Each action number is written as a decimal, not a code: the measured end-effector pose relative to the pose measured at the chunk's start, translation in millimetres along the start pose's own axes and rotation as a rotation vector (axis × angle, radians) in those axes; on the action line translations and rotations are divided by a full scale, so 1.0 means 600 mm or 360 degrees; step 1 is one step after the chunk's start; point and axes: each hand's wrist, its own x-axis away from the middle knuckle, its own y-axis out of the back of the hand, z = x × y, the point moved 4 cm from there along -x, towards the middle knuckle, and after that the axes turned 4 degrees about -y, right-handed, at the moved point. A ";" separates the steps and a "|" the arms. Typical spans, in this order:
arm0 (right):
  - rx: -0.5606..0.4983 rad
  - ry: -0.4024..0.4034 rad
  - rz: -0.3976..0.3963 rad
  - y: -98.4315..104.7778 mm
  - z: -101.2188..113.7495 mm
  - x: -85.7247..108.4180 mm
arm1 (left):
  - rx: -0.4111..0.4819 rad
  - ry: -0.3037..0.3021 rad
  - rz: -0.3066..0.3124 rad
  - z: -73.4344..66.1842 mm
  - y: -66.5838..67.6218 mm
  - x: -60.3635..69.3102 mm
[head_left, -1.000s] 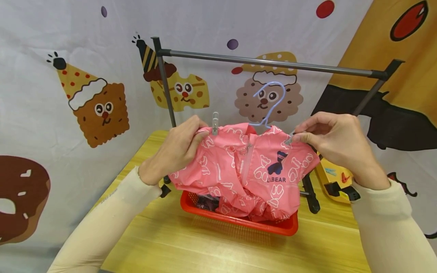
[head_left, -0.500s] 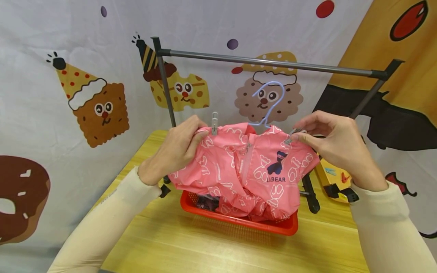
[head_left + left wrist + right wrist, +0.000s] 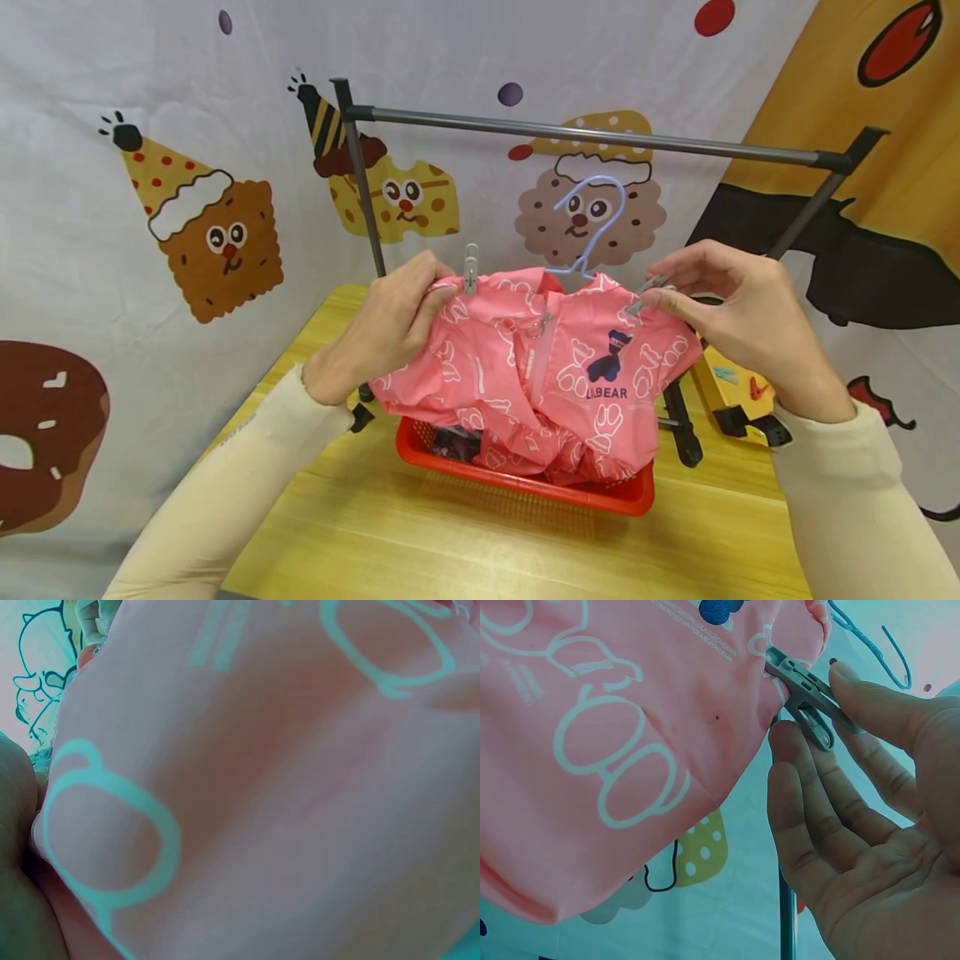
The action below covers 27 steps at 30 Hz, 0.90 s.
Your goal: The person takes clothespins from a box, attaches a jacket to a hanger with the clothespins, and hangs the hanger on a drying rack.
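A pink jacket (image 3: 480, 358) with white outlines hangs on a blue hanger (image 3: 618, 212), above and partly in a red basket (image 3: 525, 485). My left hand (image 3: 386, 325) grips its left shoulder, thumb in front, beside an upright grey clip (image 3: 470, 275). In the left wrist view the jacket (image 3: 285, 795) fills most of the picture. My right hand (image 3: 750, 321) holds a second grey clip (image 3: 643, 297) at the other shoulder between thumb and fingers. The right wrist view shows this clip (image 3: 806, 694) biting the cloth, its handles spread between thumb and fingers.
Behind the jacket stands a grey metal rack (image 3: 585, 133) with a horizontal bar. A yellow tray (image 3: 716, 400) with small coloured clips lies at right on the wooden table (image 3: 420, 550). Dark cloth (image 3: 456, 446) lies in the basket. A printed curtain hangs behind.
The right fingers have shifted slightly at the second clip, and more of the clip's handles shows between them. The left hand and the jacket are nearly unchanged.
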 end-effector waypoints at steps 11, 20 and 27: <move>-0.0061 -0.0060 0.0004 0.002 -0.004 0.005 | 0.0005 -0.0010 -0.0009 0.000 0.000 0.002; -0.0095 0.0027 -0.0033 0.008 -0.007 0.007 | 0.0003 -0.0009 -0.0005 0.003 0.000 0.001; -0.0076 0.0020 -0.0070 0.013 -0.012 0.013 | 0.0014 -0.0010 -0.0010 0.002 0.000 0.001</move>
